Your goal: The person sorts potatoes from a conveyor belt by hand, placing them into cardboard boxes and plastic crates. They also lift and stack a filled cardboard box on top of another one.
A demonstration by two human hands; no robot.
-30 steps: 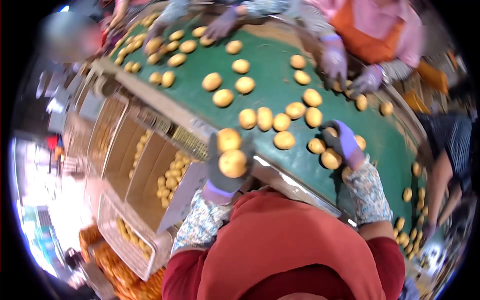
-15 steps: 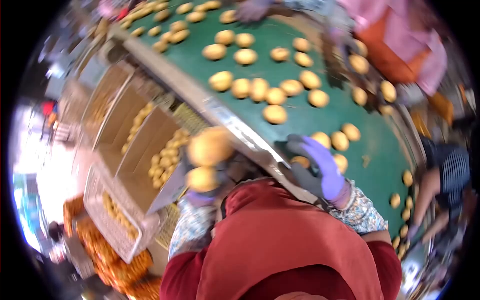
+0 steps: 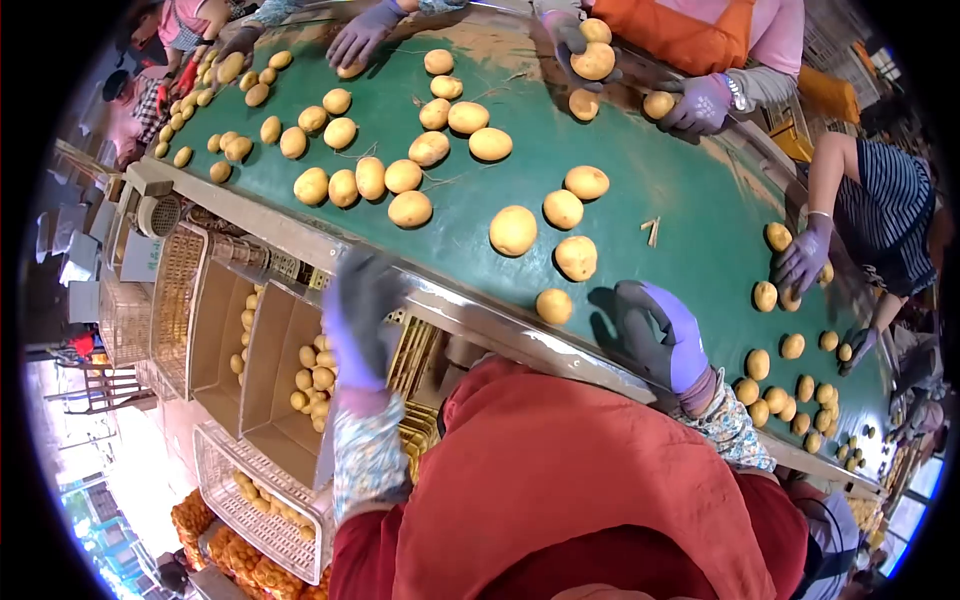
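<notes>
My left hand point(image 3: 362, 315), in a purple and grey glove, is over the belt's near edge beside the cardboard boxes. It is blurred, its fingers look stretched out, and no potato shows in it. At the near rim, my right hand point(image 3: 660, 335) is open and curved, thumb apart from the fingers, with nothing visible between them. Closest to it on the green conveyor belt point(image 3: 460, 235) lies a potato point(image 3: 554, 306). Farther in are another potato point(image 3: 576, 258) and a larger potato point(image 3: 513, 231). Several more are scattered up the belt.
Cardboard boxes point(image 3: 275, 375) with potatoes stand below the belt's metal edge point(image 3: 480, 310), near a white plastic crate point(image 3: 270, 510). Across the belt, a co-worker's gloved hand point(image 3: 700, 103) touches a potato. Another co-worker's hand point(image 3: 805, 255) is among potatoes at the right.
My left hand has moved up and left toward the belt edge; the two potatoes it held are out of it. My right hand remains near the rim. The view has turned.
</notes>
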